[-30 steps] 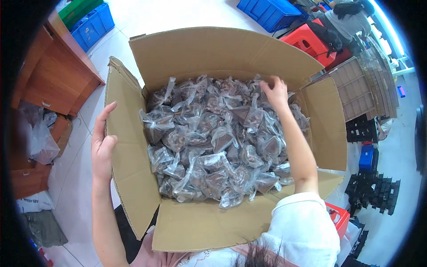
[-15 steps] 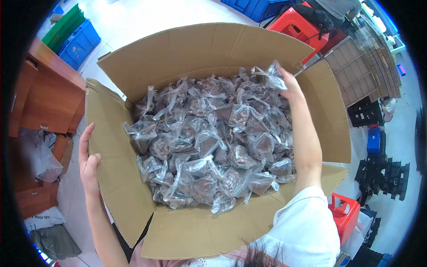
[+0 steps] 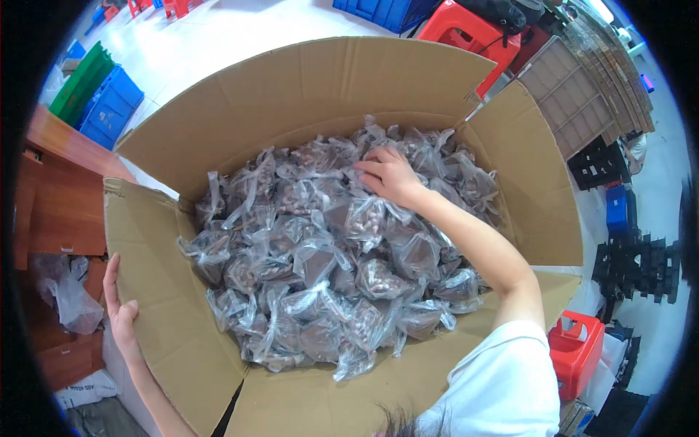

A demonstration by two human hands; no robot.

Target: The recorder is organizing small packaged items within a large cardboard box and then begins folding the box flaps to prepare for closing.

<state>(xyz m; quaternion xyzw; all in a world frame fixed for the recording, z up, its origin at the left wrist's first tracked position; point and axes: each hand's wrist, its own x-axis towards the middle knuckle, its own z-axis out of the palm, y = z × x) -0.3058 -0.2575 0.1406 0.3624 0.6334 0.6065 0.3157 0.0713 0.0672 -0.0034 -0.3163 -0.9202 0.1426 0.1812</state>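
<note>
Brown cardboard forms the open box (image 3: 240,102), and clear plastic bags (image 3: 313,255) with brownish contents (too small and blurred by the film to name) lie heaped inside it, packed from its left edge across to its right edge. Many of the bags have gathered necks poking upward. The right hand (image 3: 392,177) rests palm down on the heap, nearer the far edge than the near one and a little right of the middle; its fingers are bent and fairly close together over the bags, and I cannot tell whether they have hold of one. The left hand (image 3: 121,309) is at the outer rim of the left flap (image 3: 167,291), forefinger and thumb spread wide, the thumb against the flap's inner face; the remaining fingers are hidden, so how firmly it grips cannot be told. A narrow dark gap parts that flap from the near flap (image 3: 328,400) at the near left corner. Beyond the far right corner stands a red stool (image 3: 470,40), with another red item (image 3: 577,353) outside the near right corner. Past the far left corner sit a green crate (image 3: 81,84) and a blue crate (image 3: 111,105), close together.
</note>
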